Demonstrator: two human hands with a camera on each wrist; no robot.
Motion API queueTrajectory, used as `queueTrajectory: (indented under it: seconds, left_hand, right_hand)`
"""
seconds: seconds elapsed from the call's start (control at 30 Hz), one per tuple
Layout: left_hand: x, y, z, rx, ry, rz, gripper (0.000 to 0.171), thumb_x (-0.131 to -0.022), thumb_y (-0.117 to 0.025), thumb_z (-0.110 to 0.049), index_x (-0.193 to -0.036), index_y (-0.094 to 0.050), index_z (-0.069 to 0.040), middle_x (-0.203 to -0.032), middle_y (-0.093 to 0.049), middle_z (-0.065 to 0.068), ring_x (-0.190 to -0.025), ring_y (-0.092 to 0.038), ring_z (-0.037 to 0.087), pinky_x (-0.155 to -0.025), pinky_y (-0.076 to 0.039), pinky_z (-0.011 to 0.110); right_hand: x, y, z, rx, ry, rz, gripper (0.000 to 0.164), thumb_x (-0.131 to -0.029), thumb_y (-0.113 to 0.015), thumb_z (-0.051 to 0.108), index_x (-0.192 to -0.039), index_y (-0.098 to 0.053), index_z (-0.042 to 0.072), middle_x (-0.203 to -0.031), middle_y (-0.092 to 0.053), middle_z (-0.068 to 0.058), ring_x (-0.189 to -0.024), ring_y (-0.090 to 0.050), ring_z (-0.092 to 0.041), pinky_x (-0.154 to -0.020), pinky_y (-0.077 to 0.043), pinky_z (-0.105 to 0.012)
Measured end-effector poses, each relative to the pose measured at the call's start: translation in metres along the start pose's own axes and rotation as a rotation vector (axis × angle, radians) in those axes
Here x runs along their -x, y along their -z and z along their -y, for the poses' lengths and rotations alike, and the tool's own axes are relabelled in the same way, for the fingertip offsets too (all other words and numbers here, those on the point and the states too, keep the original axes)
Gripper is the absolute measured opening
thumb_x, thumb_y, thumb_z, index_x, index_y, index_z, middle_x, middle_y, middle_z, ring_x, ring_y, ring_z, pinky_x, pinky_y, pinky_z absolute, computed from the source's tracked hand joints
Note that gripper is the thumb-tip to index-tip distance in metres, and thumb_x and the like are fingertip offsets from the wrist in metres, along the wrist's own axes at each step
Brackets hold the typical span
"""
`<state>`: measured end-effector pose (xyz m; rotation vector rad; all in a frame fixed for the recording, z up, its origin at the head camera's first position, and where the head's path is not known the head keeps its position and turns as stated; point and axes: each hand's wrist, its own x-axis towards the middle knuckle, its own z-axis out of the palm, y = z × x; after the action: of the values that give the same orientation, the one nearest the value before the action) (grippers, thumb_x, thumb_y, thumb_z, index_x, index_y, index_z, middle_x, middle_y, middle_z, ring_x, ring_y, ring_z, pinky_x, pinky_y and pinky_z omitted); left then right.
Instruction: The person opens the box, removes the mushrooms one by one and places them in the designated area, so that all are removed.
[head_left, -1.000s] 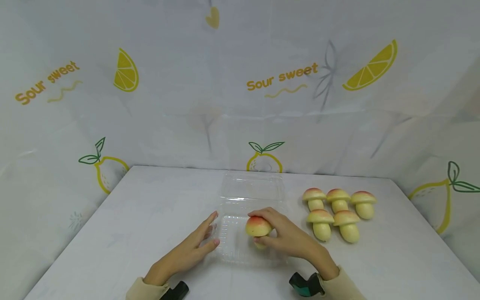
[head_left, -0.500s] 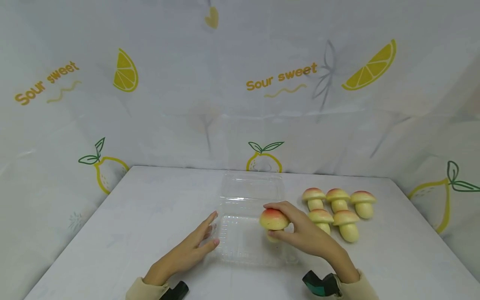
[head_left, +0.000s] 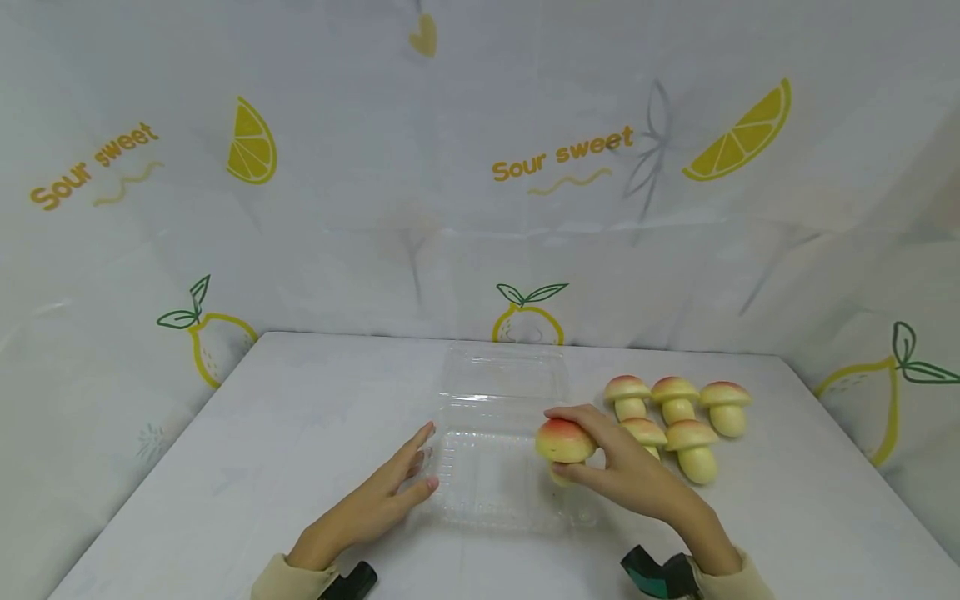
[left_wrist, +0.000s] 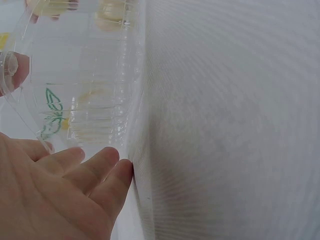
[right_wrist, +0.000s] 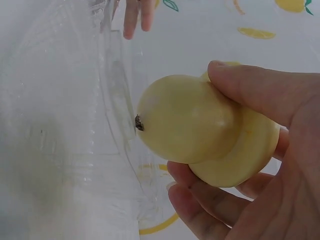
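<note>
My right hand (head_left: 626, 467) grips a toy mushroom (head_left: 564, 442) by its red-and-yellow cap, over the right side of a clear plastic clamshell box (head_left: 487, 483). In the right wrist view the pale stem (right_wrist: 185, 120) points toward the box wall, with thumb and fingers round the cap. The box lies with its lid (head_left: 504, 371) folded back toward the wall. At the box's left side my left hand (head_left: 375, 496) has its fingers loosely extended; in the left wrist view those fingertips (left_wrist: 107, 160) lie right at the clear wall. Nothing is held in it.
Several more toy mushrooms (head_left: 697, 462) lie in two rows at the right of the white table (head_left: 285, 433), one partly hidden behind my right hand. A white backdrop (head_left: 337, 167) printed with lemons stands behind the table's far edge.
My right hand has moved to the right with the mushroom, from over the middle of the box to its right side. The left hand and the box stay put.
</note>
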<state>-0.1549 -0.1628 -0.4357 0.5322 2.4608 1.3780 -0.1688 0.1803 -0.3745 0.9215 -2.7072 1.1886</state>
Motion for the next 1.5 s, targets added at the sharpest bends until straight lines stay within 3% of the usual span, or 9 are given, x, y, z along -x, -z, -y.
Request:
queueTrajectory:
  seconds: [0.27, 0.67, 1.07, 1.3, 1.5]
  left_hand:
    - [-0.001, 0.0, 0.001, 0.004, -0.004, 0.004, 0.075, -0.104, -0.048, -0.037, -0.161, -0.003, -0.02, -0.168, -0.005, 0.006, -0.147, -0.027, 0.049, -0.115, -0.027, 0.067]
    - [0.0, 0.0, 0.0, 0.006, 0.003, 0.0, 0.075, -0.104, -0.049, -0.038, -0.161, -0.003, -0.021, -0.168, -0.005, 0.006, -0.147, -0.027, 0.048, -0.115, -0.027, 0.067]
    - [0.0, 0.0, 0.001, -0.006, 0.004, -0.001, 0.075, -0.104, -0.048, -0.039, -0.161, -0.003, -0.022, -0.168, -0.005, 0.005, -0.146, -0.027, 0.049, -0.114, -0.027, 0.068]
    - [0.0, 0.0, -0.001, -0.006, 0.001, 0.004, 0.075, -0.104, -0.048, -0.038, -0.161, -0.003, -0.02, -0.168, -0.004, 0.007, -0.147, -0.027, 0.049, -0.114, -0.027, 0.067]
    - [0.001, 0.0, -0.001, 0.003, -0.001, 0.005, 0.075, -0.104, -0.048, -0.037, -0.161, -0.003, -0.02, -0.168, -0.005, 0.007, -0.147, -0.026, 0.049, -0.115, -0.027, 0.067]
  right_hand:
    - [0.007, 0.013, -0.003, 0.076, -0.044, -0.043, 0.055, -0.088, -0.076, 0.037, -0.137, -0.054, 0.024, -0.125, -0.061, 0.012, -0.11, -0.058, -0.001, -0.092, -0.052, -0.026]
    - [0.016, 0.034, -0.013, 0.045, -0.076, -0.077, 0.055, -0.087, -0.078, 0.028, -0.136, -0.054, 0.019, -0.13, -0.059, 0.003, -0.107, -0.056, 0.002, -0.086, -0.051, -0.019]
    - [0.024, 0.052, -0.017, 0.06, -0.128, -0.052, 0.057, -0.087, -0.077, 0.031, -0.138, -0.051, 0.031, -0.129, -0.058, 0.003, -0.098, -0.057, 0.0, -0.078, -0.05, -0.021]
    - [0.03, 0.067, -0.021, 0.061, -0.217, -0.05, 0.063, -0.088, -0.076, 0.03, -0.142, -0.048, 0.015, -0.121, -0.056, -0.005, -0.096, -0.056, 0.0, -0.077, -0.049, -0.02]
    - [0.035, 0.076, -0.026, 0.07, -0.184, -0.071, 0.057, -0.089, -0.075, 0.025, -0.14, -0.049, 0.015, -0.131, -0.055, -0.005, -0.1, -0.056, 0.004, -0.079, -0.05, -0.017]
